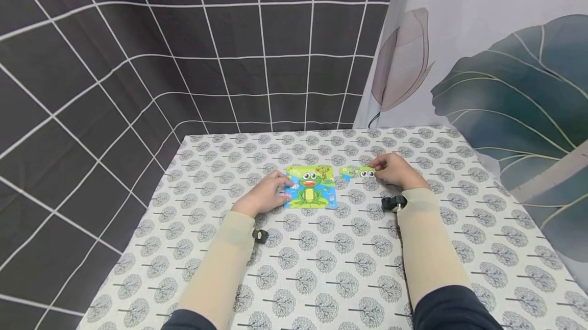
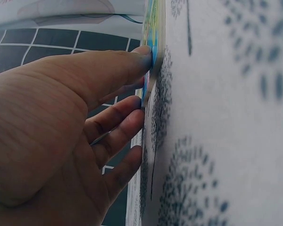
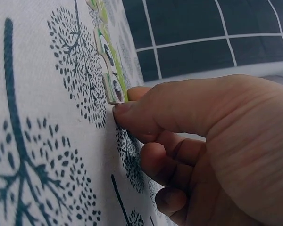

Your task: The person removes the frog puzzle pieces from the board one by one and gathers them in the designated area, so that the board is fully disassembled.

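A square puzzle board (image 1: 310, 187) with a green frog on a blue and lime background lies flat in the middle of the table. My left hand (image 1: 265, 193) is at its left edge in the head view; in the left wrist view, the thumb (image 2: 132, 63) rests on the board's face and the other fingertips are by its edge. To the board's right, my right hand (image 1: 394, 169) pinches the end of a puzzle piece with two frog eyes (image 1: 367, 174) between thumb and index finger. The remaining right fingers curl loosely beneath in the right wrist view.
Left of the eye piece, close to the board, lies a green and blue puzzle piece (image 1: 345, 173). A tree-print cloth (image 1: 321, 269) covers the table. Behind it hangs a dark gridded curtain (image 1: 239, 34), with a leaf-patterned curtain (image 1: 514, 85) at the right.
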The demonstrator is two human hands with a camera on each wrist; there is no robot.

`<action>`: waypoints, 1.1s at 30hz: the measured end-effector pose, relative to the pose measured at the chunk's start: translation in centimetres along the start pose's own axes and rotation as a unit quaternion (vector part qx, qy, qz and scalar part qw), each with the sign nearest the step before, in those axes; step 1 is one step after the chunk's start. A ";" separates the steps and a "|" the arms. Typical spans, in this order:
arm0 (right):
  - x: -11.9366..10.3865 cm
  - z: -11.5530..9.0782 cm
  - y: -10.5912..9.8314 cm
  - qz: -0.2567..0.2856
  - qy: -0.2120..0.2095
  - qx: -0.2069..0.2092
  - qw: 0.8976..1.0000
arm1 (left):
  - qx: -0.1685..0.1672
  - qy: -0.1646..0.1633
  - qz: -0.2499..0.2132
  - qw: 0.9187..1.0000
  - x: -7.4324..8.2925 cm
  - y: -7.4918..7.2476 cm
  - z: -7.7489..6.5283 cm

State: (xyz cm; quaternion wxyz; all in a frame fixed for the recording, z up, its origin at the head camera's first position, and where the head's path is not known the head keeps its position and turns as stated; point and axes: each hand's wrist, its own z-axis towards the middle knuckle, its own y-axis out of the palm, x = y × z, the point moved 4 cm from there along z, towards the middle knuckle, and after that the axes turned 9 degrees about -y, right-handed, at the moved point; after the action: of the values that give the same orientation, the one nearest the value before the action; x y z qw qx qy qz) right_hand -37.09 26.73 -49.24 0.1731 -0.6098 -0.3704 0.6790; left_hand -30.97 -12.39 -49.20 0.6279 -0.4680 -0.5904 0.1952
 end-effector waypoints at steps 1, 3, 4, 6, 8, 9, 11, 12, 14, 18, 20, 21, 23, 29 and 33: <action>0.0 0.0 0.0 0.003 0.002 0.000 1.000 | 0.000 -0.001 -0.001 1.000 0.0 0.0 0.0; 0.1 0.0 0.0 0.007 0.002 -0.002 1.000 | 0.001 -0.001 -0.001 1.000 0.0 0.0 0.0; 0.1 0.0 0.0 0.009 0.002 -0.003 1.000 | 0.000 0.000 -0.002 1.000 0.0 -0.1 0.0; 0.1 -0.1 -0.1 0.012 0.002 -0.004 1.000 | 0.000 -0.001 -0.004 1.000 0.0 0.0 0.0; 0.1 -0.1 -0.1 0.014 0.003 -0.004 1.000 | -0.002 -0.001 -0.001 1.000 -0.1 0.0 0.1; 0.1 -0.1 -0.1 0.015 0.002 -0.005 1.000 | -0.003 -0.002 0.000 1.000 -0.1 0.0 0.1; 0.1 -0.1 -0.1 0.018 0.002 -0.003 1.000 | -0.004 -0.006 0.001 1.000 0.0 -0.1 0.1; 0.1 -0.1 -0.1 0.019 0.000 -0.002 1.000 | -0.004 -0.007 0.001 1.000 0.0 -0.1 0.1; 0.0 -0.1 -0.1 0.019 -0.003 -0.001 1.000 | -0.005 -0.008 -0.002 1.000 0.1 -0.1 0.0; -0.1 -0.2 0.0 0.025 -0.002 0.001 1.000 | -0.005 -0.010 -0.009 1.000 0.3 -0.1 -0.1; -0.4 -0.1 0.1 0.021 -0.007 0.000 1.000 | -0.004 -0.012 -0.013 1.000 0.3 0.0 -0.1; -0.6 0.0 0.2 0.016 -0.010 0.002 1.000 | -0.002 -0.011 -0.015 1.000 0.3 0.0 -0.1; -1.2 0.1 0.3 0.005 -0.022 0.003 1.000 | 0.000 -0.012 -0.020 1.000 0.2 0.0 -0.1; -2.7 0.5 0.9 -0.006 -0.052 0.007 0.999 | 0.012 -0.002 -0.031 0.999 0.4 -0.2 0.1; -3.2 1.0 1.5 -0.017 -0.064 0.011 0.998 | 0.023 -0.001 -0.019 1.000 0.7 -0.3 0.2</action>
State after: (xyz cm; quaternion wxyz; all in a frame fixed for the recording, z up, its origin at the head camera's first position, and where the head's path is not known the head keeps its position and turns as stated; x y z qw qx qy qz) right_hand -37.07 23.22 -48.10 0.1677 -0.5563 -0.3835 0.7179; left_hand -31.12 -11.94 -48.57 0.6414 -0.4421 -0.5951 0.1976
